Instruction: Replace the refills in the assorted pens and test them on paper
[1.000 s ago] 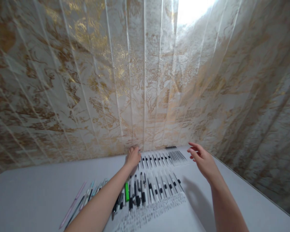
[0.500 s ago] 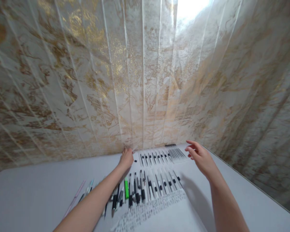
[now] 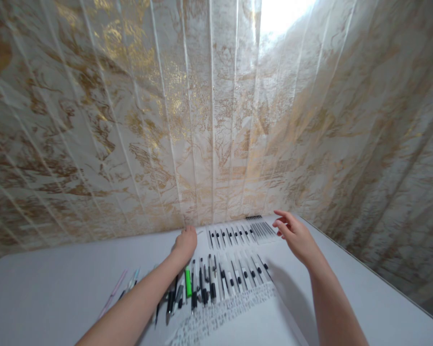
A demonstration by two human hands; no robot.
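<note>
My left hand (image 3: 186, 242) is at the far side of the table, close to the patterned curtain, with its fingers curled down. What they hold, if anything, is hidden. Just right of it lies a faint, thin pale piece (image 3: 200, 232). My right hand (image 3: 291, 233) is raised above the table at the right, thumb and fingers loosely bent and apart, nothing visible in them. Nearest to it is a set of thin dark rods (image 3: 262, 229) laid side by side. Between the hands runs a row of slim dark rods with small black pieces (image 3: 230, 235).
Nearer lie disassembled pen parts (image 3: 245, 274), several pens (image 3: 204, 283) and a green highlighter-like piece (image 3: 188, 282). A handwritten sheet (image 3: 245, 322) is in front. Pink and pale pens (image 3: 113, 291) lie left of my left forearm. The curtain (image 3: 216, 120) borders the table's back.
My left hand has drawn slightly toward me; the small black piece beside it is out of sight, and a thin pale piece now lies there. My right hand has barely shifted.
</note>
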